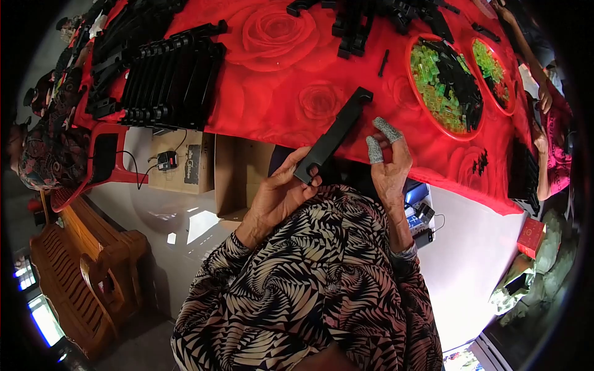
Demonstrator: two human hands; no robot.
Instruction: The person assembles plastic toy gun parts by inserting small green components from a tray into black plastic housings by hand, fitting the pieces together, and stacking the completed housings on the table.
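My left hand grips the lower end of a long black plastic bar with a hooked top and a notched bottom. The bar slants up to the right over the near edge of the red table. Just right of it my right hand is raised, fingers apart, touching nothing. Two of its fingers wear grey finger covers. Farther right on the table sits a red basin with small yellow-green clear pieces and black pieces.
Similar black bars stand stacked at the table's left, with more black parts at the far side. A second red basin lies to the right. People sit at both sides. Below are a cardboard box, a red chair and a wooden bench.
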